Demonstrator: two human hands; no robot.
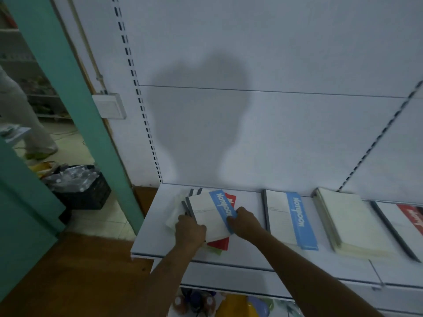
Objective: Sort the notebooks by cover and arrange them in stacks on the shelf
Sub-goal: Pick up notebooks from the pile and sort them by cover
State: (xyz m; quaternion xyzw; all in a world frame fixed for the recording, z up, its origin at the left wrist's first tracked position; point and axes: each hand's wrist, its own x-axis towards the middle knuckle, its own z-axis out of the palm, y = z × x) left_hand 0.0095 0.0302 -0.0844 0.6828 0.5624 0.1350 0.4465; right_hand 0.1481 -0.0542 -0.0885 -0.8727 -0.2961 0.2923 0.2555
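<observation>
Both hands held the white, blue-banded paper notebook (211,213) atop the unsorted pile at the left of the white metal shelf (247,257): left hand (190,229) gripping its spine edge, right hand (245,221) pinching the band. A red-covered notebook (219,243) lay beneath. Rightward, blue-banded (290,218), plain cream (348,223) and red-banded (405,223) stacks looked sorted; the pile remained.

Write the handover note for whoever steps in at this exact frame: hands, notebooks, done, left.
Left hand grips the near left edge of the top white notebook with a blue band; right hand grips it at the band.
That notebook tops a mixed, unsorted pile at the left end of the white shelf; a red cover shows beneath.
Done: blue-band stack at centre, cream plain-cover stack to its right, red-band stack at far right.
Left: move the held notebook, probably onto the blue-band stack, then sort the rest of the pile.
</observation>
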